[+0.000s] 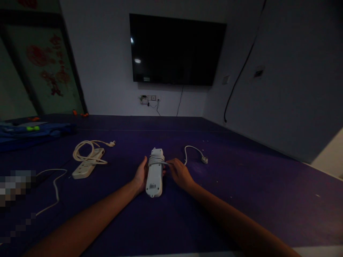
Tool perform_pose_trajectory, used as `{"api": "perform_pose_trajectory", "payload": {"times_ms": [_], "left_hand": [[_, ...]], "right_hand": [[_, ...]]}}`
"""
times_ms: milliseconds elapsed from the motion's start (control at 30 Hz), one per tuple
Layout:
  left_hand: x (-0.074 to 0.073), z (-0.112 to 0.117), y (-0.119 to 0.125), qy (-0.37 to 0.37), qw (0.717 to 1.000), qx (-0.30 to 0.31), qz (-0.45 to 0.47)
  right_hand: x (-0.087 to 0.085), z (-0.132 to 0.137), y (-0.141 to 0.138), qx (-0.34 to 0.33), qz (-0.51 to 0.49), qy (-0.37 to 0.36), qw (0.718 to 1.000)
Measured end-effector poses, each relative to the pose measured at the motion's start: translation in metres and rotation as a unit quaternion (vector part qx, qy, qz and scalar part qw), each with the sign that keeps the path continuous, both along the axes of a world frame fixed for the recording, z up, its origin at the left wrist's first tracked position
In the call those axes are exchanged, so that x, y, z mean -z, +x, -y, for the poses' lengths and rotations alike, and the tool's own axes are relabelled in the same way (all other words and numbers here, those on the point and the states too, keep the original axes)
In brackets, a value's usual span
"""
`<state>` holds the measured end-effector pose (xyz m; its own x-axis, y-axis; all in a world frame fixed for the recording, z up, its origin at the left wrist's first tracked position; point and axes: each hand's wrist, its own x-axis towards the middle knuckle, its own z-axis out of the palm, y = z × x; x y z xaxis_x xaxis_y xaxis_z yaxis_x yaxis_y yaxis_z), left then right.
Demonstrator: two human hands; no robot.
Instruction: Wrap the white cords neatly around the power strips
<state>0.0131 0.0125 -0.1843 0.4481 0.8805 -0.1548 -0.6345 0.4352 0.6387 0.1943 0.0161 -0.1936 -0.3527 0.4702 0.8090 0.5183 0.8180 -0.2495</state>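
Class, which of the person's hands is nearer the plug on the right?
The right hand: it pinches the cord to the left of the plug. The left hand is farther left, holding the wrapped power strip.

Passage is available over the purple surface (257, 189) right of the right hand (182, 174). Beyond that hand, the curved cord (191, 146) and plug (204, 160) obstruct low movement. A gap separates the left hand (139, 175) from the outlying power strip (82, 171); coiled cable (76, 152) obstructs access to its upper side.
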Motion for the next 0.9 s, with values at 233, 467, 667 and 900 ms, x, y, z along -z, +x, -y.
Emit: {"api": "perform_pose_trajectory", "payload": {"times_ms": [233,467,667,900], "left_hand": [[0.002,-0.006,0.001,-0.016,1.0,0.01,-0.006],[-0.002,0.002,0.001,0.015,0.997,-0.042,-0.061],[-0.002,0.005,0.001,0.028,0.998,-0.008,-0.059],[-0.003,0.001,-0.002,-0.02,0.997,0.042,-0.059]], "right_hand": [[-0.003,0.007,0.002,0.13,0.087,-0.044,0.987],[0.003,0.001,0.007,0.151,0.09,-0.03,0.984],[0.008,-0.004,0.003,0.031,0.038,-0.003,0.999],[0.005,0.002,0.002,0.061,0.118,0.003,0.991]]}}
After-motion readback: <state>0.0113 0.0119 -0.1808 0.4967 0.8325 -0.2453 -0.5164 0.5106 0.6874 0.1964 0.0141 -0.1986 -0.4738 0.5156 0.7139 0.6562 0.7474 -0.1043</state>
